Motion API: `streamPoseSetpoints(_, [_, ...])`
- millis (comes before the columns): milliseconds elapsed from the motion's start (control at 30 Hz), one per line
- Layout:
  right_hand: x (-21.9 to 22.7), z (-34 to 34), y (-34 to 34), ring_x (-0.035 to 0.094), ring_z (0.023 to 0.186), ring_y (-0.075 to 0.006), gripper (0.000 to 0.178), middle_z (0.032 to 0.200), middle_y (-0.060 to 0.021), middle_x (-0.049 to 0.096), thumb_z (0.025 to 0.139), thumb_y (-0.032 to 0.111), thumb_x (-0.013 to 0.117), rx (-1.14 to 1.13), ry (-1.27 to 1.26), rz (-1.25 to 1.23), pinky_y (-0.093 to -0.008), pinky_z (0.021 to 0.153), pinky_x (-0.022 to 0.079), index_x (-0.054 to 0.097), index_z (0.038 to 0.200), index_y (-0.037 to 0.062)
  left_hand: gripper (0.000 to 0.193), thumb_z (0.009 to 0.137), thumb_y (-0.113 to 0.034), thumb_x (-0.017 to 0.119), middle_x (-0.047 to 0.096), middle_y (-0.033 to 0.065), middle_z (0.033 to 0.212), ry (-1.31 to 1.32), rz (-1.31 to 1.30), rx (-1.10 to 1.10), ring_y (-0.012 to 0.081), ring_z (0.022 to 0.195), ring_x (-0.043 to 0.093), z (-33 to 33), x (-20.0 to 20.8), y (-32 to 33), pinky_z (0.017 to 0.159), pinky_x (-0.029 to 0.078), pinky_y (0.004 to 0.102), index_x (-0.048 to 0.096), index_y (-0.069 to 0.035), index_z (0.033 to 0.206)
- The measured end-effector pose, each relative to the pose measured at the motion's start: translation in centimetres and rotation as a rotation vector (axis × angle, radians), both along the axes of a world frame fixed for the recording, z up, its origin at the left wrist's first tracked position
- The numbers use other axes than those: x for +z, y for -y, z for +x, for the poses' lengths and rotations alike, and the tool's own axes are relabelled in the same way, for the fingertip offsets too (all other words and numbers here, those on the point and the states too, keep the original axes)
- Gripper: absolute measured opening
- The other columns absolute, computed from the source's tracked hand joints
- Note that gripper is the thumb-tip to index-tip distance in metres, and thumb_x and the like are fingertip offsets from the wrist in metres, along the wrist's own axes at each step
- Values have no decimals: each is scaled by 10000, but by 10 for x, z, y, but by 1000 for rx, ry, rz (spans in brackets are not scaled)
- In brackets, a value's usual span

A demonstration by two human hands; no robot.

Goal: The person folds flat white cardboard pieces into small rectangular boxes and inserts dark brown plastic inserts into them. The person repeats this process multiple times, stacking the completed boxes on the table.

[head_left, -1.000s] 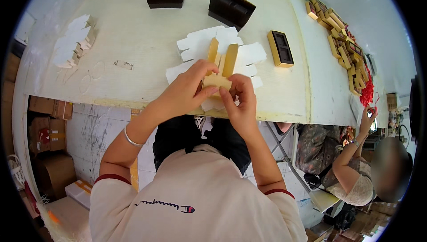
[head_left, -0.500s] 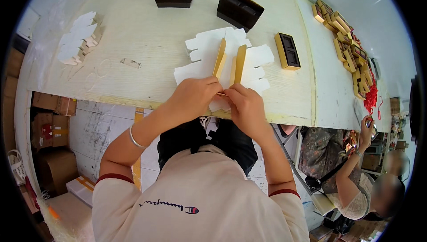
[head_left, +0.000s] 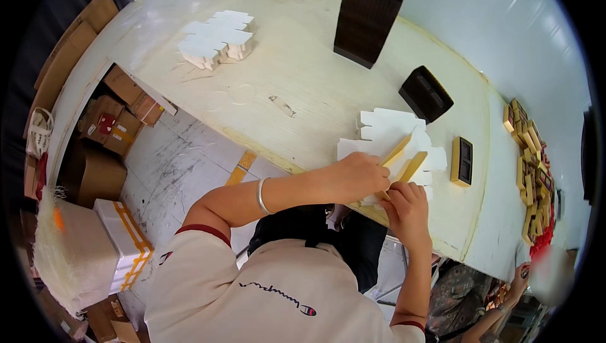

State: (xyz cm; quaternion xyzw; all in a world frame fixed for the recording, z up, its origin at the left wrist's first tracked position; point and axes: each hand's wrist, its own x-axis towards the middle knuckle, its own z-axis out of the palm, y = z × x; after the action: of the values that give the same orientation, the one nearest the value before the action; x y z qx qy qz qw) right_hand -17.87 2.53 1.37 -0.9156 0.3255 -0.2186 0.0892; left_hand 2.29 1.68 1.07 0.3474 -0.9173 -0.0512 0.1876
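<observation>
Both hands work on a partly folded gold cardboard box (head_left: pixel 413 166) with two gold sides standing up, over the table's front edge. My left hand (head_left: pixel 361 177) is closed on its near left part, fingers curled. My right hand (head_left: pixel 407 209) pinches its near end, close beside the left fingertips. Under and behind the box lies a stack of flat white die-cut box blanks (head_left: pixel 386 123). To the right stands a finished gold box with a black insert (head_left: pixel 463 161). The box's near end is partly hidden by my fingers.
Behind the blanks are a short stack of black plastic trays (head_left: pixel 427 95) and a taller stack of black trays (head_left: pixel 368 21). Another pile of white blanks (head_left: pixel 216 39) sits far left. Many gold boxes (head_left: pixel 533 179) lie heaped at right, near a co-worker's hand (head_left: pixel 519 278). Cardboard boxes (head_left: pixel 104 125) fill the space below.
The view has swung to the left, so the table and my hands appear farther right and turned. Both hands stay on the gold box, whose two sides still stand up.
</observation>
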Motion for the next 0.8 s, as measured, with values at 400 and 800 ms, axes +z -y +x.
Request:
streamPoseSetpoints(400, [26,-30,1,504,683,-291,146,696,-97,521,721,58,692,-309,-162,-316,-398,630,371,549,749,47,495,743,-182,650,493,100,1276,-140,-351,112,229,963,509,-4,33,-7,853,416,380,529,-122,1220])
streamPoseSetpoints(800, [8,-53,-19,526,1095,-340,479,1269,-151,530,712,-36,664,-122,135,121,-401,924,422,606,1174,72,394,634,-265,785,551,66,1106,-179,239,-59,287,1011,526,2,1,-1,847,452,390,593,-71,918])
